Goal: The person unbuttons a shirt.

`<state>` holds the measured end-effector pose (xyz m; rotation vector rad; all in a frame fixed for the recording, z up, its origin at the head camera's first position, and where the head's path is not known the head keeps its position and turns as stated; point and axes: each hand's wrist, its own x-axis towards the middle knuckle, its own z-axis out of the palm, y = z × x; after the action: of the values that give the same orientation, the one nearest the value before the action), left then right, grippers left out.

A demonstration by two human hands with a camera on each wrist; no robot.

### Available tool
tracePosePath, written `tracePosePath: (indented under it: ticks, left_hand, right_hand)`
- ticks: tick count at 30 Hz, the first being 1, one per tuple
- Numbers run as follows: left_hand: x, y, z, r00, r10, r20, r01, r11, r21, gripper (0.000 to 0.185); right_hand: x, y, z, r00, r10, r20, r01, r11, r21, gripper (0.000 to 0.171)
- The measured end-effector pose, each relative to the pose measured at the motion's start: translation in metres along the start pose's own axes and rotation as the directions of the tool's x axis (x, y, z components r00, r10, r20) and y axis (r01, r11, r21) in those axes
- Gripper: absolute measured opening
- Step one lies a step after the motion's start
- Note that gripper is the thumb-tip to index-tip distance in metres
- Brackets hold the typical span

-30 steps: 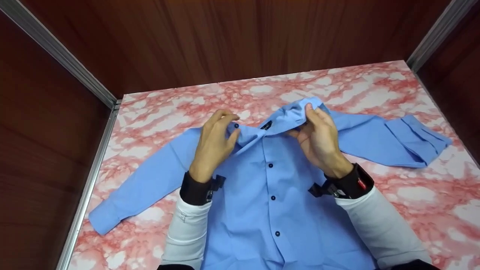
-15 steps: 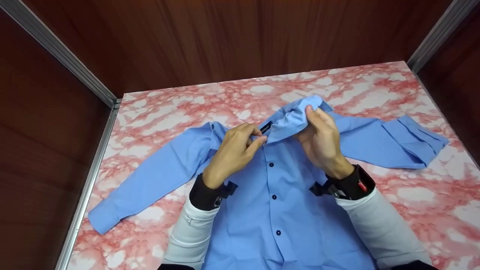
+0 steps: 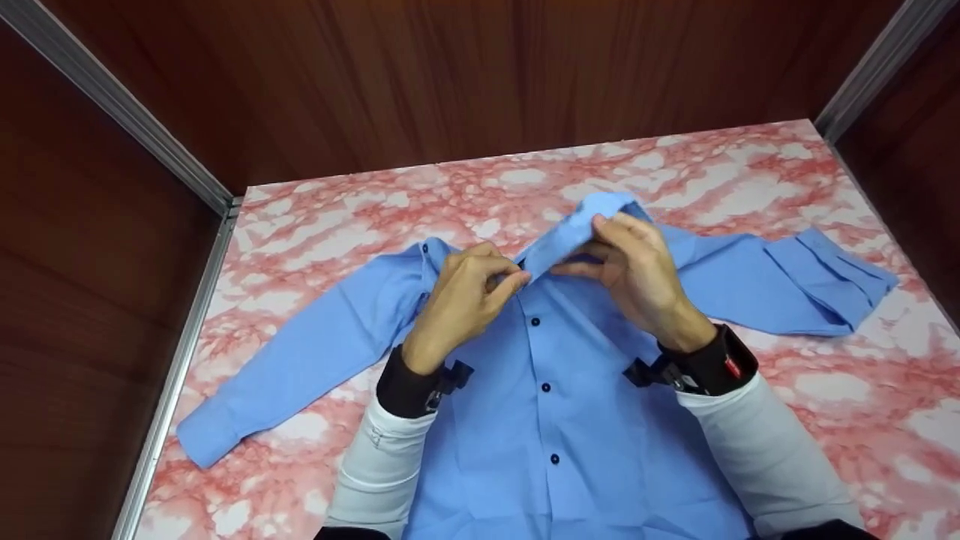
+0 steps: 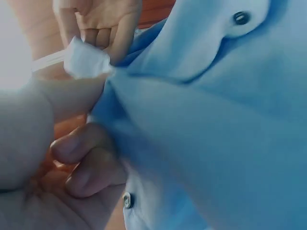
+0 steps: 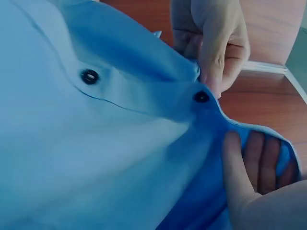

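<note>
A light blue button-up shirt (image 3: 487, 420) lies front side up, with dark buttons down its placket. At the neck, my left hand (image 3: 474, 292) pinches the collar's front end between thumb and fingertips. My right hand (image 3: 637, 270) holds the raised collar (image 3: 574, 232) farther along, thumb on the near face and fingers behind. In the right wrist view, the top button (image 5: 201, 97) sits right beside the left fingertips. A collar button (image 3: 425, 248) shows on the left collar point, folded out toward the shoulder. Cloth and fingers hide the buttonhole area.
The shirt's left-side sleeve (image 3: 292, 375) stretches toward the front left. The right-side sleeve (image 3: 750, 281) ends in a folded cuff (image 3: 832, 277). A red and white marbled table (image 3: 360, 217) lies beneath, with dark wood panels (image 3: 480, 75) behind and at the sides.
My left hand has moved right from the left collar point to the collar's front end and pinches it. The right hand has shifted slightly left, and the collar between the hands looks straighter.
</note>
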<state>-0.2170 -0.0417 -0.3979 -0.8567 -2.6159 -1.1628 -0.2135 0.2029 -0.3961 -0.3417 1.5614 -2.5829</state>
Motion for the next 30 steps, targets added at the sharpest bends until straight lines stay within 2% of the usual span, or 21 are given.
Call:
tracePosePath:
  ticks: [4, 8, 13, 18, 22, 26, 30]
  left_hand:
    - [-0.001, 0.004, 0.004, 0.991, 0.116, -0.063, -0.111, 0.990, 0.086, 0.020]
    - [-0.002, 0.006, 0.006, 0.972, 0.221, -0.075, -0.207, 0.966, 0.156, 0.020]
    - [-0.002, 0.007, 0.007, 0.961, 0.264, -0.084, -0.248, 0.955, 0.161, 0.020]
    - [-0.002, 0.007, 0.008, 0.957, 0.280, -0.072, -0.270, 0.955, 0.124, 0.021]
    - [-0.002, 0.007, 0.008, 0.967, 0.246, -0.062, -0.243, 0.968, 0.059, 0.019]
    - [-0.001, 0.008, 0.008, 0.991, 0.115, -0.075, -0.119, 0.992, -0.048, 0.019]
    - [0.000, 0.008, 0.008, 0.996, -0.001, -0.093, -0.006, 0.997, -0.076, 0.018]
  right_hand:
    - [0.001, 0.003, 0.000, 0.993, 0.102, 0.062, -0.095, 0.989, -0.117, 0.029]
    - [0.003, 0.007, 0.003, 0.974, 0.225, 0.041, -0.210, 0.952, -0.220, 0.021]
    - [0.005, 0.010, 0.002, 0.948, 0.319, -0.018, -0.313, 0.916, -0.250, 0.026]
    - [0.004, 0.015, 0.001, 0.947, 0.319, 0.043, -0.301, 0.924, -0.235, 0.016]
    - [0.003, 0.019, 0.002, 0.962, 0.262, 0.075, -0.240, 0.945, -0.223, 0.010]
    - [0.000, 0.020, 0.005, 0.982, 0.172, 0.075, -0.153, 0.967, -0.205, 0.013]
    - [-0.003, 0.021, 0.008, 0.994, 0.088, 0.067, -0.070, 0.970, -0.232, 0.014]
